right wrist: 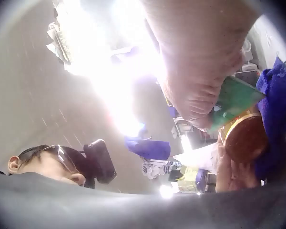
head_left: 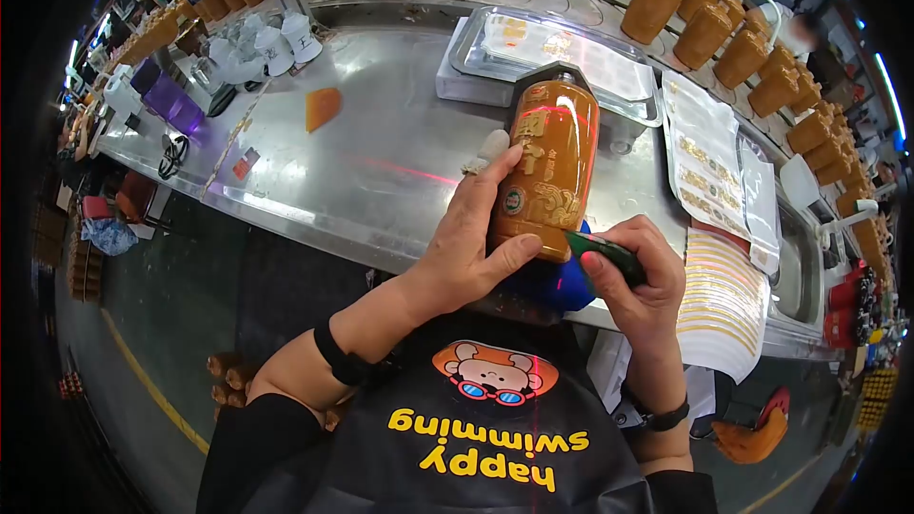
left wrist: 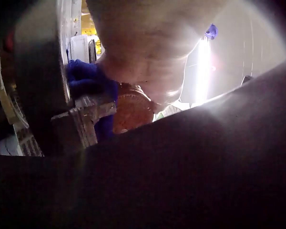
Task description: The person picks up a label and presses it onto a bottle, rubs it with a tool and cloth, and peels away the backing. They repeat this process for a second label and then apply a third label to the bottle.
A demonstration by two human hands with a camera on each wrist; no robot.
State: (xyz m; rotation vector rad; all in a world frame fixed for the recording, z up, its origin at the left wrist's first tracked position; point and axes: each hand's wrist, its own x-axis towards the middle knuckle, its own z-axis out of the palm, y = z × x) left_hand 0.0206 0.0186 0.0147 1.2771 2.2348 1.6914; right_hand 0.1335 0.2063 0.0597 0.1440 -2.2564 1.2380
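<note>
A glossy brown bottle [head_left: 562, 148] with raised gold characters and a dragon relief lies tilted over the table's front edge, its base toward the person. My left hand [head_left: 466, 243] grips its left side, thumb near the base, a pale cover on one finger [head_left: 488, 149]. My right hand [head_left: 640, 276] pinches a green flat scraper-like piece [head_left: 609, 255], whose tip touches the bottle's lower right edge. Below the bottle is a blue cloth [head_left: 562, 287]. In the right wrist view the green piece [right wrist: 236, 101] is beside the bottle's round base [right wrist: 247, 138].
Metal trays [head_left: 557, 49] with sticker sheets stand behind the bottle. More decal sheets [head_left: 705, 148] and a gold-striped sheet [head_left: 722, 295] lie at right, near a sink. An orange piece [head_left: 323, 108] and purple bottle [head_left: 167, 100] are at left. Brown bottles [head_left: 652, 5] line the back.
</note>
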